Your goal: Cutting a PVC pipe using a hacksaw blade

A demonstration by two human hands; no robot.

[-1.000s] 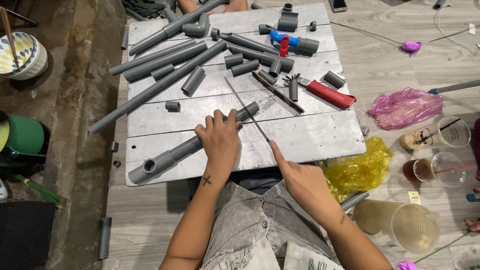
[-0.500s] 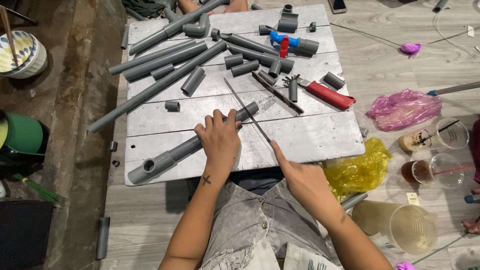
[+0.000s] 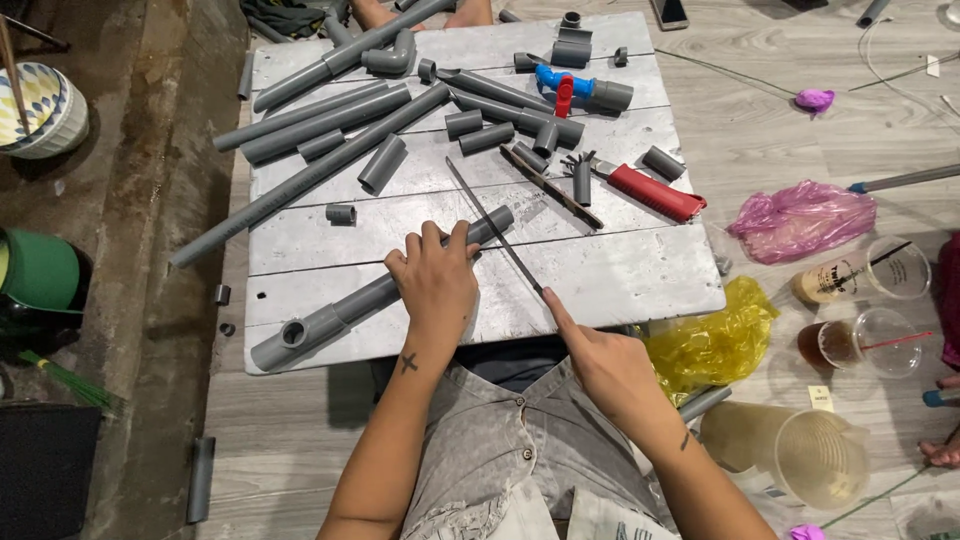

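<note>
My left hand (image 3: 436, 284) presses down on a grey plastic pipe (image 3: 345, 310) that lies slantwise on a low metal-topped table (image 3: 620, 270); a tee fitting sits at the pipe's near left end. My right hand (image 3: 600, 360) grips the handle end of a thin hacksaw blade (image 3: 495, 228), index finger stretched along it. The blade crosses the pipe just right of my left hand.
Several grey pipe lengths (image 3: 310, 120), short offcuts and fittings cover the table's far half, with a blue and red valve (image 3: 560, 85) and a red-handled tool (image 3: 650, 192). Right of the table lie yellow (image 3: 715, 335) and pink plastic bags (image 3: 800, 218) and plastic drink cups (image 3: 860, 340).
My right hand and the saw blade have shifted slightly along the cut. My left hand and the pipe stay where they were.
</note>
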